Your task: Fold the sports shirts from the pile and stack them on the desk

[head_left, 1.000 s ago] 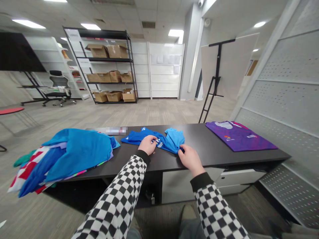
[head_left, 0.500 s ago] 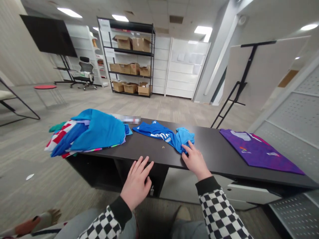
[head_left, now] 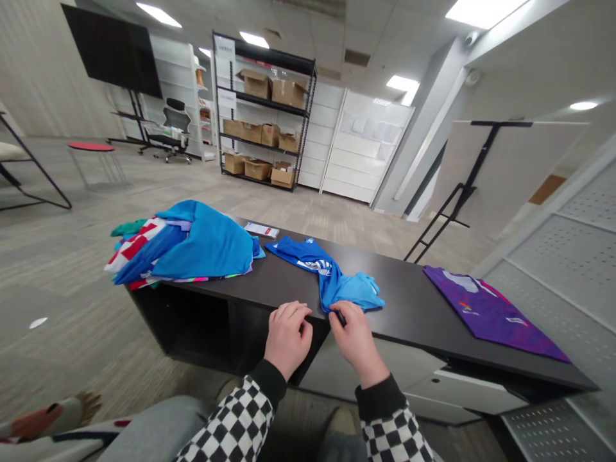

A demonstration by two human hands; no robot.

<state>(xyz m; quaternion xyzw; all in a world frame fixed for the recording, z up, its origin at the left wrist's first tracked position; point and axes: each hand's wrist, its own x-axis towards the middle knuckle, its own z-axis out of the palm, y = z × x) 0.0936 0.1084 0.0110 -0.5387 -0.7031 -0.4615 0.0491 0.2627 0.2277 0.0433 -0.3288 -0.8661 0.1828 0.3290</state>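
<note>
A crumpled blue shirt (head_left: 337, 282) lies in the middle of the dark table (head_left: 423, 321). My right hand (head_left: 355, 340) is at the shirt's near edge, its fingers pinched on a small dark object that I cannot name. My left hand (head_left: 287, 333) sits just to its left at the table's front edge. Its fingers are curled closed, and whatever is under them is hidden. Both arms wear black-and-white checked sleeves.
A pile of bright shirts (head_left: 192, 247) topped by a blue one covers the table's left end, with a small card (head_left: 261, 230) behind it. A purple shirt (head_left: 486, 311) lies flat at the right. Shelves of cardboard boxes (head_left: 262, 128) stand across the floor. Perforated panels stand at the right.
The view has swung left and down. My left hand left the shirt, dropped below the table edge, then came back up to it, curled. My right hand went from lying flat to a pinch.
</note>
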